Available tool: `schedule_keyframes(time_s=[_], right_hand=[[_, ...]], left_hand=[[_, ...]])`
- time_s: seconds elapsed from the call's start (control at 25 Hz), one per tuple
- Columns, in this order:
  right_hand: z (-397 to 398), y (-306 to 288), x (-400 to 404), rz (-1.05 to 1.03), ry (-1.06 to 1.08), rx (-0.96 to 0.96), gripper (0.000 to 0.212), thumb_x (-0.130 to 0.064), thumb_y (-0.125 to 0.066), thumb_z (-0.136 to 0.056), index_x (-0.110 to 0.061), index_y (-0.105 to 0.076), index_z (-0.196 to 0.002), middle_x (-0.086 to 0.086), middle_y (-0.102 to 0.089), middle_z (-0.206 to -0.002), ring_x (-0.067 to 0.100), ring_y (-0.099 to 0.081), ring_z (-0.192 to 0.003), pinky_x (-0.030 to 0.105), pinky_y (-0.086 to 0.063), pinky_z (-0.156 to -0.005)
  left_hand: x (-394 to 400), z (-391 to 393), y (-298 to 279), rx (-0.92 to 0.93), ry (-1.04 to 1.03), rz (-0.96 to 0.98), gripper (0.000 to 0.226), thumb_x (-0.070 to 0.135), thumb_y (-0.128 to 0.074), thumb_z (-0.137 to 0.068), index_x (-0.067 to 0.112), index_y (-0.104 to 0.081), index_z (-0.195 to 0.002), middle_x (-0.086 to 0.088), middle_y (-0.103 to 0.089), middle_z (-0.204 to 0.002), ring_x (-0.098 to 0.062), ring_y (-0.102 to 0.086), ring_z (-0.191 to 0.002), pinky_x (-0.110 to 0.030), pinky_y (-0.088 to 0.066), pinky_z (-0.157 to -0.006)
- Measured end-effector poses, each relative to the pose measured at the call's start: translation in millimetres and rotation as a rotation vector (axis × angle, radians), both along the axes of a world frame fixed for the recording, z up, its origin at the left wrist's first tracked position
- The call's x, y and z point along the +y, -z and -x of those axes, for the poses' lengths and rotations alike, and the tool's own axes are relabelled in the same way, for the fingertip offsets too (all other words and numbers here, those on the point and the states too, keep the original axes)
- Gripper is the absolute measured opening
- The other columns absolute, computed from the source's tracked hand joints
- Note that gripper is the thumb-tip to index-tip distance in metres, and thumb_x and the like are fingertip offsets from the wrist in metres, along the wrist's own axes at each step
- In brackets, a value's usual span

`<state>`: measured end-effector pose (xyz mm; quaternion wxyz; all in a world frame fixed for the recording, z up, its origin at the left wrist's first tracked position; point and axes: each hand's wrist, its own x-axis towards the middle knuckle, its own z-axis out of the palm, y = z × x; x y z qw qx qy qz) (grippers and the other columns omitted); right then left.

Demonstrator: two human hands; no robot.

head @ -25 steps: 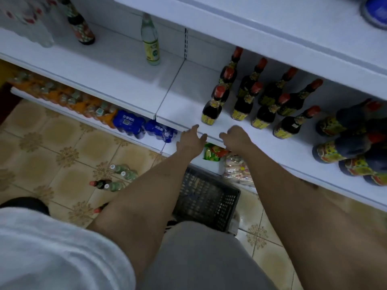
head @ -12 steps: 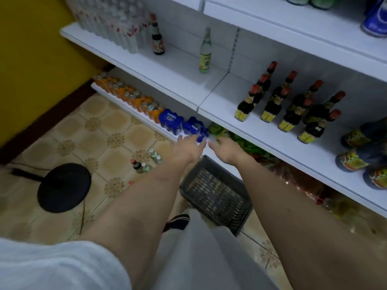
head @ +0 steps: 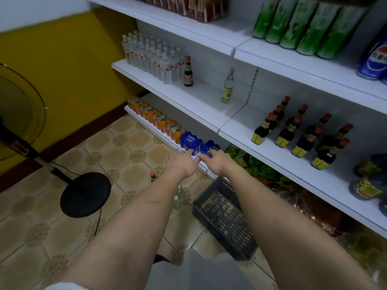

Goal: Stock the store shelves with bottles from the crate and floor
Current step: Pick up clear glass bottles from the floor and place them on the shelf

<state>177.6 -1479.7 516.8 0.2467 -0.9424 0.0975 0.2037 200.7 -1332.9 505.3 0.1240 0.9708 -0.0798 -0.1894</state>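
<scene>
Both hands empty, fingers loosely extended: left hand (head: pixel 181 163), right hand (head: pixel 215 162), out over the floor. Likely heading for loose floor bottles (head: pixel 177 200), just left of near crate (head: pixel 225 214).

Only a Pepsi logo can be made out, on the blue bottle (head: pixel 376 59) at the right; other labels are too blurred.

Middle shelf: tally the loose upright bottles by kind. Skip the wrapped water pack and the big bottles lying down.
Dark sauce bottles with yellow labels: 9
Dark bottle with red patterned label: 1
Clear bottle with yellow label: 1
Total: 11
</scene>
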Motion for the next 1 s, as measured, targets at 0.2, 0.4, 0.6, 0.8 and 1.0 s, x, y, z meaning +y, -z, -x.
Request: schedule_keyframes(time_s=[0.2,0.4,0.6,0.8,1.0], right_hand=[[-15,-6,71,0.069,-0.068,-0.014,0.07,-0.065,-0.026,-0.094,-0.02,-0.043,-0.145,0.014,-0.045,-0.146,0.036,-0.044,-0.129,0.049,-0.038,-0.107],[-31,7,172,0.027,-0.06,-0.006,0.067,-0.061,-0.026,-0.098,-0.017,-0.041,-0.147,0.018,-0.042,-0.148,0.039,-0.041,-0.133,0.049,-0.036,-0.109],[-36,33,274,-0.049,0.065,0.029,0.064,-0.053,-0.031,-0.099,-0.015,-0.037,-0.15,0.014,-0.04,-0.153,0.035,-0.04,-0.137,0.046,-0.035,-0.112],[-47,37,298,-0.033,0.178,0.049,0.063,-0.053,-0.033,-0.1,-0.015,-0.037,-0.15,0.012,-0.037,-0.155,0.032,-0.038,-0.139,0.047,-0.033,-0.114],[-98,33,267,0.016,0.267,0.03,0.06,-0.053,-0.031,-0.099,-0.016,-0.043,-0.144,0.019,-0.044,-0.146,0.039,-0.043,-0.13,0.046,-0.037,-0.108]], left_hand=[[71,-5,-9,-0.015,-0.033,0.002,0.066,0.06,-0.015,-0.093,0.031,-0.032,-0.149,-0.009,-0.039,-0.153,-0.028,-0.022,-0.145,-0.056,-0.017,-0.116],[174,-26,-1,-0.019,-0.022,-0.033,0.065,0.061,-0.021,-0.095,0.028,-0.035,-0.148,-0.009,-0.034,-0.156,-0.028,-0.023,-0.145,-0.057,-0.018,-0.116],[283,-46,21,0.059,-0.005,-0.064,0.066,0.062,-0.022,-0.096,0.027,-0.033,-0.15,-0.009,-0.036,-0.155,-0.03,-0.018,-0.147,-0.056,-0.015,-0.116],[313,-80,23,0.095,0.114,-0.102,0.065,0.062,-0.021,-0.097,0.027,-0.032,-0.151,-0.011,-0.034,-0.156,-0.03,-0.017,-0.148,-0.056,-0.014,-0.118],[276,-131,18,0.072,0.232,-0.094,0.063,0.061,-0.024,-0.096,0.027,-0.035,-0.149,-0.01,-0.038,-0.153,-0.028,-0.023,-0.145,-0.054,-0.018,-0.116]])
